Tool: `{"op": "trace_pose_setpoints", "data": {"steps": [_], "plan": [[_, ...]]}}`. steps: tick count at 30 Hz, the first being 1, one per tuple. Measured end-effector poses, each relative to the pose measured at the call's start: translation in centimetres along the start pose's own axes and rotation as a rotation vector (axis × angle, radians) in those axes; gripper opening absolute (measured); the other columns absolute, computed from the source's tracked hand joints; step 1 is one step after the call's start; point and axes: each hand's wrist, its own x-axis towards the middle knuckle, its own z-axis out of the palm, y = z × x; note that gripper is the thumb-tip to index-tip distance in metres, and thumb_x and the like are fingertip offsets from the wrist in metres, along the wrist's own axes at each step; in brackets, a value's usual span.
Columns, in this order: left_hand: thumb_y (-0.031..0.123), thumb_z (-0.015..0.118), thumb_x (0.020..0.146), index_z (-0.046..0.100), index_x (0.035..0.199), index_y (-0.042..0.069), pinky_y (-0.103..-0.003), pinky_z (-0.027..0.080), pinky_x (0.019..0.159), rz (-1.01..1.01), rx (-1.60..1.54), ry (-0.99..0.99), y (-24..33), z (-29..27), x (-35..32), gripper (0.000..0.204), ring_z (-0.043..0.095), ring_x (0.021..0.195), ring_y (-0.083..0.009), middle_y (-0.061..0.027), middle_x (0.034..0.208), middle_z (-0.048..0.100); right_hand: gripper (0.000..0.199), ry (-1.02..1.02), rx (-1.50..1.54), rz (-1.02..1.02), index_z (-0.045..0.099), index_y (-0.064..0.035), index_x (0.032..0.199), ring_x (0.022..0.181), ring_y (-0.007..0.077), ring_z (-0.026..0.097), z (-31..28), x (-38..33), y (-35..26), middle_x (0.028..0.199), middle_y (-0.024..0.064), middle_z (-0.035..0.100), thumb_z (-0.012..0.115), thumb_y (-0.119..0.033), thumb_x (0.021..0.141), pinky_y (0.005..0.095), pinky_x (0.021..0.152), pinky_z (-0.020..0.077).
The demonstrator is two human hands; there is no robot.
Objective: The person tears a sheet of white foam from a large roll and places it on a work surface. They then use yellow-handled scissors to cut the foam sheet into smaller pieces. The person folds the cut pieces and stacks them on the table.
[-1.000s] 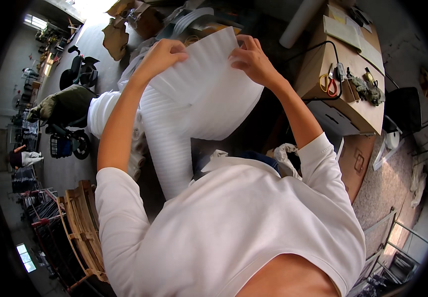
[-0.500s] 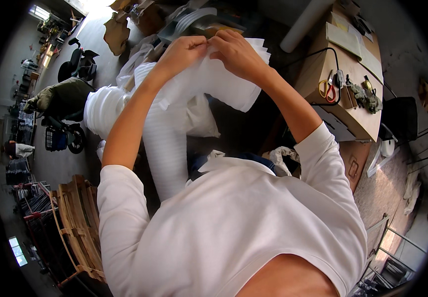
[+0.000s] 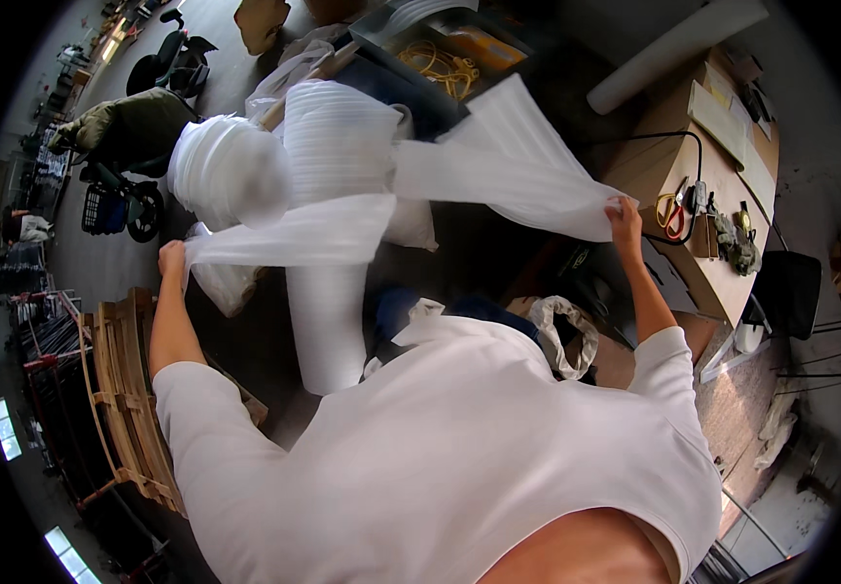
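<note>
My left hand (image 3: 172, 258) is closed on the end of a white foam sheet strip (image 3: 294, 234), which stretches right toward the middle. Far to the right, my right hand (image 3: 625, 219) grips another stretch of white foam sheet (image 3: 527, 180), folded and fanning upward. The inner ends of both stretches come close together in front of the foam roll; whether they still join, I cannot tell. Behind them stands a ribbed white foam roll (image 3: 338, 136), with a foam length (image 3: 328, 326) hanging below it. Left of it is another thick foam roll (image 3: 226, 165).
At the right, a wooden desk (image 3: 678, 165) holds scissors (image 3: 673, 209) and papers. A dark bin (image 3: 440, 68) with yellow cord stands beyond the rolls. Wooden pallets (image 3: 124, 389) are at the left, a scooter (image 3: 124, 204) behind them. A long white tube (image 3: 678, 54) leans at the far right.
My hands were together at the top, pinching the foam sheet. They have swung wide apart and nearer, left and right, each carrying foam sheet. The view has shifted slightly.
</note>
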Motion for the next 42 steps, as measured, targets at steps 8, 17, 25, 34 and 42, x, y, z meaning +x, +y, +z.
{"op": "trace_pose_setpoints", "data": {"steps": [8, 17, 25, 34, 42], "plan": [[0.020, 0.050, 0.080, 0.060, 0.085, 0.002, -0.034, 0.042, 0.066, 0.083, -0.099, -0.034, -8.3, -2.6, -4.1, 0.021, 0.056, 0.075, -0.0232, -0.0118, 0.078, 0.060, 0.019, -0.620, -0.465, -0.676, 0.052, -0.0053, 0.079, 0.085, 0.0245, 0.049, 5.3, 5.3, -7.9, 0.081, 0.0068, 0.051, 0.063, -0.004, 0.063, 0.0355, 0.076, 0.0350], [0.020, 0.050, 0.083, 0.059, 0.084, -0.002, -0.025, 0.040, 0.060, 0.294, -0.376, -0.615, 12.1, 5.0, -6.1, 0.024, 0.048, 0.066, -0.0105, -0.0005, 0.070, 0.055, 0.015, -1.203, -0.327, -1.172, 0.057, -0.0079, 0.080, 0.091, 0.0196, 0.047, 24.7, 7.5, -32.1, 0.084, 0.0055, 0.052, 0.064, -0.007, 0.066, 0.0326, 0.080, 0.0307], [0.035, 0.052, 0.083, 0.049, 0.110, 0.006, -0.032, 0.044, 0.072, -0.211, -1.862, -1.229, 17.1, 6.8, -6.7, 0.040, 0.052, 0.089, -0.0165, -0.0053, 0.100, 0.054, 0.017, -0.912, 0.094, -1.354, 0.057, -0.0089, 0.085, 0.090, 0.0180, 0.046, 34.9, 7.9, -47.0, 0.086, 0.0047, 0.051, 0.062, -0.012, 0.070, 0.0316, 0.083, 0.0293], [0.029, 0.062, 0.076, 0.032, 0.124, 0.001, -0.028, 0.031, 0.091, 0.402, -1.273, -0.553, 12.4, 1.1, -6.3, 0.063, 0.039, 0.108, -0.0150, -0.0072, 0.115, 0.043, 0.024, -0.840, 0.316, -1.152, 0.055, -0.0116, 0.091, 0.094, 0.0236, 0.046, 42.6, 10.2, -55.1, 0.091, 0.0053, 0.051, 0.064, -0.010, 0.068, 0.0371, 0.090, 0.0276], [0.006, 0.064, 0.070, 0.045, 0.111, -0.002, -0.027, 0.043, 0.074, -0.148, -1.652, -0.218, 8.2, -2.8, 2.6, 0.046, 0.054, 0.086, -0.0174, -0.0088, 0.098, 0.055, 0.076, -1.136, 0.668, -0.330, 0.031, -0.0063, 0.127, 0.114, 0.0272, 0.037, 50.8, 11.6, -56.4, 0.121, 0.0144, 0.041, 0.064, -0.043, 0.070, 0.0389, 0.101, 0.0189]]}}
